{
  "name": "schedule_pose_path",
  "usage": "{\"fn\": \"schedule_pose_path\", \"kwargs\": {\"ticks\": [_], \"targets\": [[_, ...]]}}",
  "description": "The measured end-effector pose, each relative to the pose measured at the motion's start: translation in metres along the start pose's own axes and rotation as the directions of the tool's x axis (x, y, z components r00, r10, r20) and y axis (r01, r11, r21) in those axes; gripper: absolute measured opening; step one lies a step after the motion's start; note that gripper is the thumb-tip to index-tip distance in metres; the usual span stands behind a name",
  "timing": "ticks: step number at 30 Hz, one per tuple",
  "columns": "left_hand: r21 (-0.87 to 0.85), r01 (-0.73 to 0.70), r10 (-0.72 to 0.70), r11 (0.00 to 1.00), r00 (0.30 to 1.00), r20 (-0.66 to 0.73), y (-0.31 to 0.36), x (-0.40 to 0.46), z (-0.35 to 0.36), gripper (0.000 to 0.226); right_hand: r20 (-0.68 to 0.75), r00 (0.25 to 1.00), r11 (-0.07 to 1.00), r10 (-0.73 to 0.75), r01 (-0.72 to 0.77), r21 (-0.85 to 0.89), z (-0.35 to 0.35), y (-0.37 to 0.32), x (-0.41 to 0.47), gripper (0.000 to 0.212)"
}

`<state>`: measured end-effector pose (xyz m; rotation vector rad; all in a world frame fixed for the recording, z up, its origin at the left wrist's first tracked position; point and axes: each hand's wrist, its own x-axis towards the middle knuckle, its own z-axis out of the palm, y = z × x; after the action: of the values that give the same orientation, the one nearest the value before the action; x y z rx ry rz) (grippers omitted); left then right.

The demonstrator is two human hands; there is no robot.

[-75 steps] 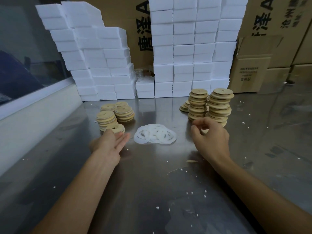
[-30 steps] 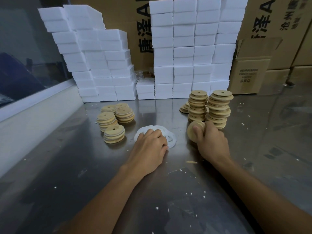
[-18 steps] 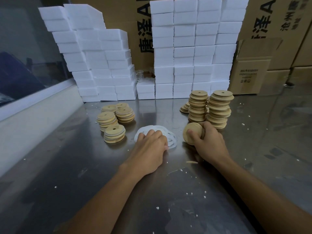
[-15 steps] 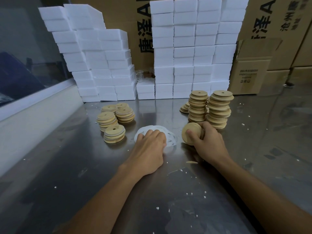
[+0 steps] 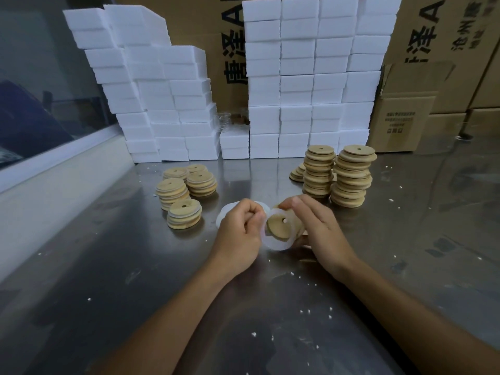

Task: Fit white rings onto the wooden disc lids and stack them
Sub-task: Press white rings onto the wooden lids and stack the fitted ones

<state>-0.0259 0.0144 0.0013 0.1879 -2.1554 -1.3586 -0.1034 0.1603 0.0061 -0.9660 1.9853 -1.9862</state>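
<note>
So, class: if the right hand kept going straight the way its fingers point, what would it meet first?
Probably the left hand: the right hand points leftward across the wooden disc lid. Depth is unclear.

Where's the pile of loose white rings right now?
In the head view, the ring pile lies on the table at centre, mostly hidden behind the left hand, between the short lid stacks and the tall stacks.

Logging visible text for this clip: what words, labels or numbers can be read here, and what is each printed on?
"唐泽" then a cut-off "A": large black print on the cardboard carton behind the white foam blocks.
"泽A" again, with smaller characters beside it too blurred to read: right-hand carton.
Small open carton: printed lines and symbols, too small to read.
No numbers legible.
</note>
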Motion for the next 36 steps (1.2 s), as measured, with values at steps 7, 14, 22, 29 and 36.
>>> {"fn": "schedule_pose_path", "kwargs": {"ticks": [7, 14, 22, 29, 36], "targets": [[0.094, 0.072, -0.065, 0.993, 0.995, -0.074, 0.000, 0.001, -0.001, 0.020, 0.034, 0.994, 0.987, -0.100, 0.104, -0.126, 0.010, 0.007, -0.003, 0.010], [-0.335, 0.342, -0.317, 0.878, 0.940, 0.127, 0.006, -0.002, 0.000, 0.011, -0.006, 0.971, 0.924, -0.239, 0.226, -0.310, 0.007, 0.009, -0.002, 0.009], [-0.393, 0.170, -0.221, 0.904, 0.971, -0.089, 0.004, -0.001, -0.002, 0.016, -0.109, 0.975, 0.950, -0.195, 0.160, -0.268, 0.005, 0.012, 0.001, 0.007], [-0.242, 0.110, -0.149, 0.964, 0.977, -0.152, -0.003, 0.002, -0.003, 0.021, -0.096, 0.986, 0.957, -0.135, 0.105, -0.269, 0.000, 0.016, 0.005, 0.008], [-0.322, 0.193, -0.236, 0.927, 0.967, -0.100, -0.003, 0.002, -0.011, 0.011, -0.068, 0.997, 0.978, -0.036, 0.021, -0.209, -0.004, 0.012, 0.009, 0.005]]}}
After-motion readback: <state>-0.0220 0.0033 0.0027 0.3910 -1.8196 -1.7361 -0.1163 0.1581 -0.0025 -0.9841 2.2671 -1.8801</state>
